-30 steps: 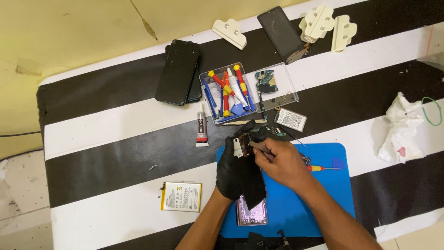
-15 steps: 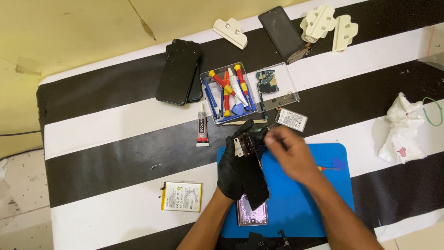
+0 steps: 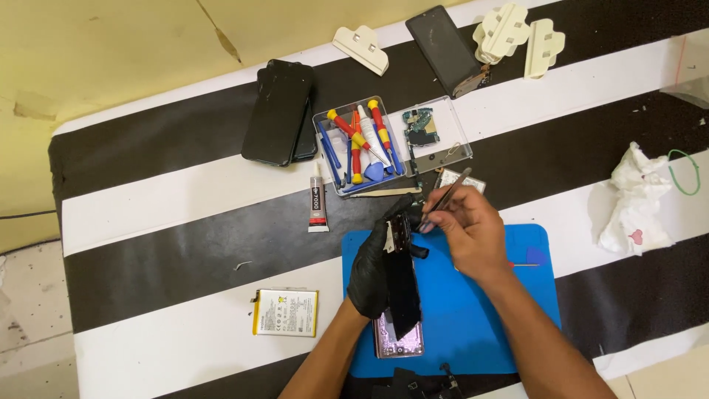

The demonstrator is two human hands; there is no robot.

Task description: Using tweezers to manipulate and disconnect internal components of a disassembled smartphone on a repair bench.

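Since half a second ago, the bare right hand (image 3: 473, 233) is no longer blurring over the phone; it is settling with fine metal tweezers (image 3: 448, 193) pinched between its fingertips, tips aimed at the phone's upper end. The black-gloved left hand (image 3: 373, 273) is wrapping its fingers around a dark opened phone frame (image 3: 403, 284), holding it tilted above the blue work mat (image 3: 517, 295). It looks like the person is picking at a small part near the top edge; a next move would call for a steady, light pull. What the tweezer tips are gripping is too small to make out, and fingers are hiding the part.
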